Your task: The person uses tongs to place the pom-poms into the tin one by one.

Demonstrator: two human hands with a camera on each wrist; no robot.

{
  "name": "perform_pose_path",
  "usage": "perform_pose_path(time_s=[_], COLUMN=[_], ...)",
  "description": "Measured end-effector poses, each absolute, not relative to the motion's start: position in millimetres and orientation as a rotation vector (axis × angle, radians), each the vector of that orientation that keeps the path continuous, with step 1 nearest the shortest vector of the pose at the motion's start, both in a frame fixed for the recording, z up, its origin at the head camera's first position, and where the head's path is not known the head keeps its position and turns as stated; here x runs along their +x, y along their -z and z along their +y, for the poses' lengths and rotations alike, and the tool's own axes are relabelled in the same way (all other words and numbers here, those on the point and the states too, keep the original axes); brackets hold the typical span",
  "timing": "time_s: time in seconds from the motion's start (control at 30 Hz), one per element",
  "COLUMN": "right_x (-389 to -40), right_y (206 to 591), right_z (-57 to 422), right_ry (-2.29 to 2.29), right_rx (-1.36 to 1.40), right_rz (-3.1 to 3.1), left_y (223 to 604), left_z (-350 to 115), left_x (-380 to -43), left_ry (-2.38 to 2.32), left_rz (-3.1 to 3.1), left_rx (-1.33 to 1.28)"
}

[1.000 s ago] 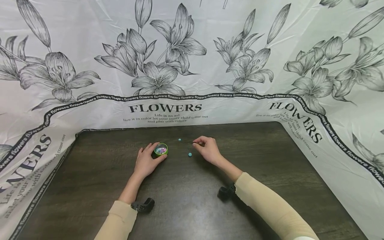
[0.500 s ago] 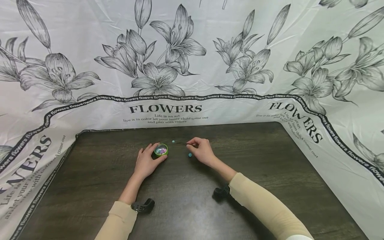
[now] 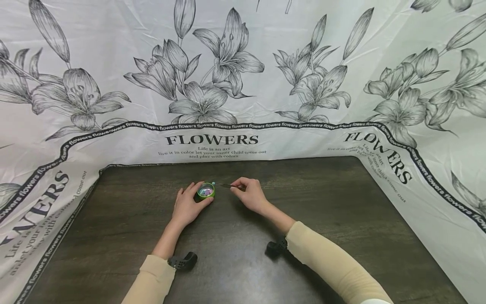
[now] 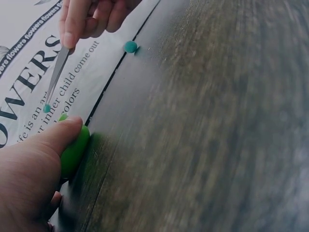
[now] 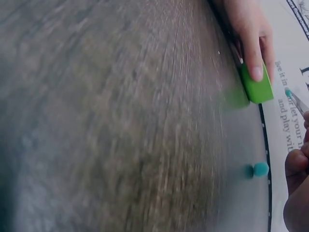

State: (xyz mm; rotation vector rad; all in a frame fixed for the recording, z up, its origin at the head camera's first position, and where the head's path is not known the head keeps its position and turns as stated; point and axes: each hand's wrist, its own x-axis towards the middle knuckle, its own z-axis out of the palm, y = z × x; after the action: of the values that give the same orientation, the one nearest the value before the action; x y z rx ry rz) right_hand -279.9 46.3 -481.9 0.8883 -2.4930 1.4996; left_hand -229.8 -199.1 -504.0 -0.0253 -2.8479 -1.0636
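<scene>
In the head view my left hand (image 3: 188,204) holds a small green cup (image 4: 75,157) on the dark table, thumb and fingers curved round its sides. Small pink and purple bits show inside it. My right hand (image 3: 249,195) pinches metal tweezers (image 4: 59,67) between thumb and fingers, their tips pointing left. A tiny teal ball (image 4: 47,108) is caught in the tips, raised just beside the cup's far right rim. Another teal ball (image 5: 260,169) lies on the table under the right hand; the hand covers it in the head view.
A dark wood-grain table (image 3: 228,261) extends around both hands. White cloth (image 3: 212,145) printed with flowers and lettering hangs along its back and sides. Black wrist cameras (image 3: 184,261) are strapped to both forearms.
My right hand has moved left, bringing the tweezers and their ball from out over the table to the cup's rim. The left hand and cup stay in place.
</scene>
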Motion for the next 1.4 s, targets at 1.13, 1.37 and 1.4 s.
perform_pose_path(time_s=[1.13,1.37,1.4], right_x=[-274,-275,-275], right_y=[480,482,483], right_z=[39,44,45], right_ry=[-1.545,-1.556,-1.557], right_rx=[0.856,0.849,0.846], right_rz=[-2.517,-2.518,-2.52], left_y=[504,506,506], left_z=[-197,-198,-199], left_x=[-232,-231,-231], left_ry=[1.065,1.065,1.068], left_rz=[-2.851,-2.852,-2.852], left_rx=[-0.031,-0.029,-0.028])
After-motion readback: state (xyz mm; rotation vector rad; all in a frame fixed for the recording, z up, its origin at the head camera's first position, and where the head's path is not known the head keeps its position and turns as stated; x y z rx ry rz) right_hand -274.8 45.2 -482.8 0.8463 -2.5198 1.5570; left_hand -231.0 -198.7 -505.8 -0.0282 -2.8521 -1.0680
